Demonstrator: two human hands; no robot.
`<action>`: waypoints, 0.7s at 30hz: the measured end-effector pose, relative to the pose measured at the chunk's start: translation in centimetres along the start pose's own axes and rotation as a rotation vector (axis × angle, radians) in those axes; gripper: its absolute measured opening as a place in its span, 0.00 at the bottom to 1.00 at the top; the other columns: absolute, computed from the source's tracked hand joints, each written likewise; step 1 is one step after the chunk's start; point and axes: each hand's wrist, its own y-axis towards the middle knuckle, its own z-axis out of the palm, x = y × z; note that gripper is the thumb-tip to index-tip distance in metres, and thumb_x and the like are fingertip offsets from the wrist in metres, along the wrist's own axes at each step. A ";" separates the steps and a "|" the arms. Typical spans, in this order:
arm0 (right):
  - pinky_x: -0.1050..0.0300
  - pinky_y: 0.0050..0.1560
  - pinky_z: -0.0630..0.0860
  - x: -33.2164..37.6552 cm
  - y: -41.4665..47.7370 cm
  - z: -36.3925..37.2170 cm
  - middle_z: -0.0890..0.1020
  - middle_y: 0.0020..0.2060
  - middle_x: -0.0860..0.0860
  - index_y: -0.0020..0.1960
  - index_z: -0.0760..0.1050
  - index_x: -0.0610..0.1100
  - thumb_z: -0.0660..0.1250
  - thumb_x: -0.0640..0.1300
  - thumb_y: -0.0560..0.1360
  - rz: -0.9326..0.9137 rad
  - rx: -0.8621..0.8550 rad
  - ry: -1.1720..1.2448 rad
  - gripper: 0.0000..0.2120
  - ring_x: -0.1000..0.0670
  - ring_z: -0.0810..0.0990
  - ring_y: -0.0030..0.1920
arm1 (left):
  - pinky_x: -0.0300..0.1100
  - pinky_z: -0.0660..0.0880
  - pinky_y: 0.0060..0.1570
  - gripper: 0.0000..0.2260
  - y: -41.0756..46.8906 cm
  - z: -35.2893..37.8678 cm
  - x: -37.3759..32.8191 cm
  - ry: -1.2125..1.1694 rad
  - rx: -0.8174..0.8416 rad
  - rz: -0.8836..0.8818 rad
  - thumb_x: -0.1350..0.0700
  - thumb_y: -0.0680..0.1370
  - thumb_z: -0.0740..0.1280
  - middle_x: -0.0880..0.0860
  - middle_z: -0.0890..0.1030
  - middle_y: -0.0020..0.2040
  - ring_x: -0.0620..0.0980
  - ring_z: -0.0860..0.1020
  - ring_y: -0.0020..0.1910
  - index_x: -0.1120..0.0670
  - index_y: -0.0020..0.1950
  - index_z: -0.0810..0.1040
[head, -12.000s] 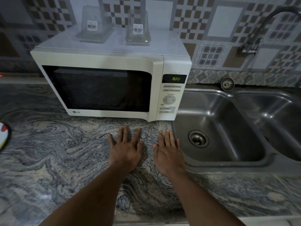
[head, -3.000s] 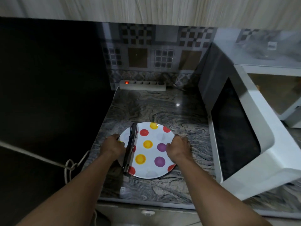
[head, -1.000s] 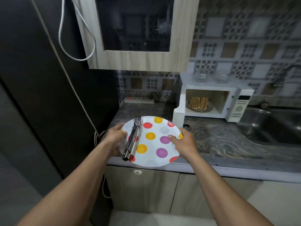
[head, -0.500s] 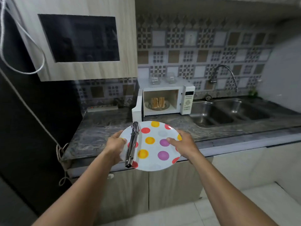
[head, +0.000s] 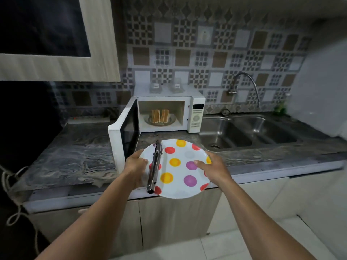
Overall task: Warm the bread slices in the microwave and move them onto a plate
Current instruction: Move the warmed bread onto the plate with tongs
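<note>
A round, glossy white plate (head: 178, 191) dotted with red, yellow, purple and pale grey circles is held level in front of the veined grey stone countertop (head: 75, 156), overlapping its front edge in the head view. The left hand (head: 135, 167) grips the plate's left rim with the thumb on top, and the right hand (head: 214, 169) grips the right rim the same way. A pair of slim, shiny metal tongs (head: 155, 166) lies lengthwise on the plate's left side, just beside the left thumb. Behind the plate, the boxy white microwave (head: 195, 117) stands with its dark-windowed door (head: 120, 143) swung wide to the left. Inside, the browned bread slices (head: 160, 116) stand upright side by side on a round glass dish (head: 170, 122). To the right is a brushed steel double sink (head: 234, 137) under a curved tap (head: 246, 81), against patterned square tiles. Compared with half a second earlier, the microwave and counter loom larger and nearer, the plate now sits right by the open door, and both grips are unchanged.
</note>
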 end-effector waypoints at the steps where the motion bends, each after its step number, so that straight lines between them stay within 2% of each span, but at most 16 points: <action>1: 0.45 0.52 0.82 -0.6 1.4 -0.5 0.86 0.46 0.55 0.56 0.81 0.53 0.76 0.48 0.72 -0.001 0.005 -0.005 0.13 0.51 0.85 0.47 | 0.44 0.79 0.32 0.17 0.9 1.2 0.2 -0.001 -0.007 0.004 0.69 0.81 0.56 0.57 0.82 0.45 0.56 0.80 0.38 0.53 0.57 0.78; 4: 0.53 0.48 0.80 -1.8 4.8 -1.5 0.86 0.47 0.55 0.57 0.81 0.53 0.75 0.49 0.73 -0.013 0.031 -0.045 0.14 0.51 0.84 0.47 | 0.59 0.81 0.46 0.21 3.2 3.7 0.7 -0.014 -0.017 0.007 0.71 0.79 0.56 0.63 0.83 0.51 0.61 0.81 0.43 0.53 0.64 0.78; 5: 0.55 0.46 0.79 -2.2 6.0 -1.6 0.85 0.47 0.55 0.57 0.80 0.53 0.75 0.50 0.73 -0.015 0.036 -0.069 0.14 0.51 0.83 0.47 | 0.60 0.81 0.47 0.21 4.2 4.3 0.9 -0.008 -0.031 0.008 0.71 0.78 0.56 0.63 0.83 0.50 0.62 0.82 0.43 0.53 0.64 0.78; 7: 0.55 0.46 0.79 -3.1 8.0 -1.5 0.85 0.47 0.56 0.57 0.81 0.53 0.75 0.50 0.73 -0.015 0.053 -0.079 0.14 0.51 0.83 0.47 | 0.55 0.81 0.44 0.21 5.8 5.1 1.0 0.016 -0.050 0.005 0.72 0.78 0.56 0.61 0.83 0.47 0.60 0.82 0.41 0.53 0.61 0.78; 11: 0.58 0.42 0.77 -4.8 12.6 0.2 0.85 0.47 0.55 0.58 0.80 0.52 0.75 0.47 0.73 0.006 0.078 -0.043 0.14 0.51 0.83 0.47 | 0.44 0.79 0.35 0.21 10.0 6.5 1.2 0.065 -0.098 0.014 0.71 0.78 0.57 0.57 0.83 0.44 0.55 0.82 0.38 0.50 0.62 0.78; 13: 0.56 0.43 0.78 -5.6 15.0 1.2 0.85 0.47 0.54 0.59 0.80 0.50 0.76 0.45 0.72 0.013 0.076 -0.041 0.15 0.49 0.84 0.47 | 0.48 0.81 0.40 0.20 12.4 7.0 1.3 0.097 -0.130 0.019 0.69 0.78 0.59 0.55 0.82 0.45 0.55 0.82 0.40 0.50 0.62 0.77; 16: 0.53 0.48 0.80 -6.9 18.6 2.9 0.85 0.48 0.54 0.59 0.80 0.51 0.75 0.48 0.71 0.028 0.075 -0.085 0.16 0.50 0.84 0.48 | 0.57 0.80 0.53 0.20 16.2 7.7 1.6 0.181 -0.160 0.024 0.67 0.78 0.59 0.55 0.82 0.49 0.59 0.82 0.49 0.51 0.65 0.77; 19: 0.55 0.47 0.79 -7.9 21.8 4.9 0.85 0.48 0.55 0.59 0.80 0.51 0.75 0.50 0.71 0.050 0.082 -0.122 0.18 0.50 0.84 0.48 | 0.55 0.78 0.56 0.20 20.0 8.1 1.9 0.234 -0.170 0.012 0.67 0.78 0.58 0.55 0.82 0.52 0.58 0.80 0.51 0.51 0.66 0.76; 21: 0.57 0.46 0.76 -8.7 23.9 6.2 0.85 0.49 0.54 0.60 0.79 0.51 0.75 0.49 0.72 0.076 0.077 -0.140 0.17 0.49 0.83 0.49 | 0.48 0.76 0.54 0.18 22.5 8.5 2.2 0.253 -0.181 0.013 0.65 0.80 0.59 0.56 0.80 0.54 0.58 0.78 0.52 0.52 0.67 0.76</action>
